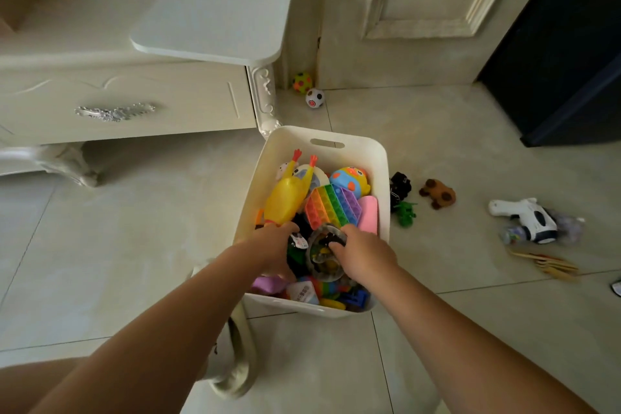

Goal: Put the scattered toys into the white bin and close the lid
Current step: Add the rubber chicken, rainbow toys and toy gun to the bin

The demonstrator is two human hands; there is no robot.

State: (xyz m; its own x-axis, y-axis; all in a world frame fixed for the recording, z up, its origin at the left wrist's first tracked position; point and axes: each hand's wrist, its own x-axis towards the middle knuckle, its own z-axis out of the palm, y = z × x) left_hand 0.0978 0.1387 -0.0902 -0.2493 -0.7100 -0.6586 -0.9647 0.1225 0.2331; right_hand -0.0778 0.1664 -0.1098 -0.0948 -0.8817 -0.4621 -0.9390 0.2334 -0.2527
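The white bin (336, 138) stands open on the floor, full of toys: a yellow rubber chicken (285, 198), a rainbow pop-it (332, 207), a blue duck toy (349, 180) and several smaller pieces. Both my hands reach into its near half. My left hand (274, 250) and my right hand (364, 254) grip a round grey toy with dark parts (322, 257) between them. The white lid (215, 7) lies on the cabinet top. Loose on the floor lie two balls (309, 89), a black toy (400, 186), a green figure (406, 213), a brown toy (438, 193) and a white toy gun (527, 218).
A cream cabinet (127, 104) with a drawer stands at the left, its carved leg beside the bin's far corner. A door (420, 10) and a dark appliance (571, 44) are behind. Wooden sticks (547, 264) lie at the right. My foot in a slipper (232, 363) is by the bin.
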